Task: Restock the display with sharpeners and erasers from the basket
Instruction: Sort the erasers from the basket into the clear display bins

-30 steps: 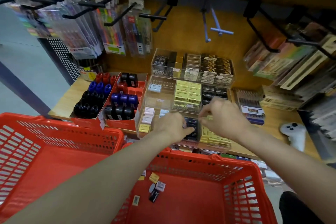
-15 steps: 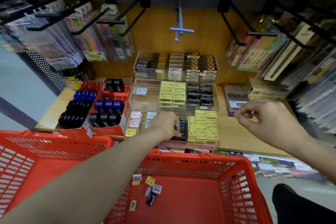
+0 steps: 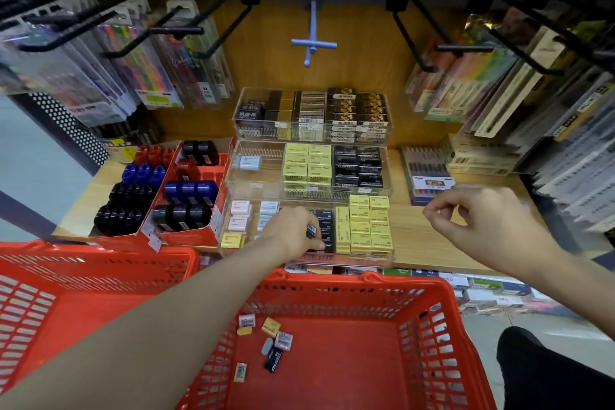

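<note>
- Since the earlier frames, the right hand (image 3: 482, 226) had been drawn away from the yellow erasers (image 3: 364, 225) to the bare shelf (image 3: 419, 243) on the right, while the left hand (image 3: 293, 231) had been kept at the front tray (image 3: 306, 258).
- Left hand: the fingers were curled down into the tray's middle compartment, and a small black eraser (image 3: 311, 230) was pinched at the fingertips, over the row of black erasers (image 3: 327, 230) already laid there.
- Right hand: it was held above the shelf, touching nothing; the thumb and forefinger were brought near each other, the other fingers were loosely curled, and nothing was seen between them.
- Yellow erasers were stacked in the tray's right compartment, just beside the black row; white and pink ones (image 3: 240, 215) were laid in the left compartments.
- Two more clear trays (image 3: 309, 190) were stepped up behind, filled with yellow, black and boxed stock.
- Sharpeners (image 3: 186, 191) in red, blue and black were stood in red cartons to the left of the trays.
- A red basket (image 3: 432, 326) was held below the shelf; a few loose erasers (image 3: 271, 339) were scattered on its floor, near the left forearm.
- A second red basket (image 3: 66, 293) was seen at the left.
</note>
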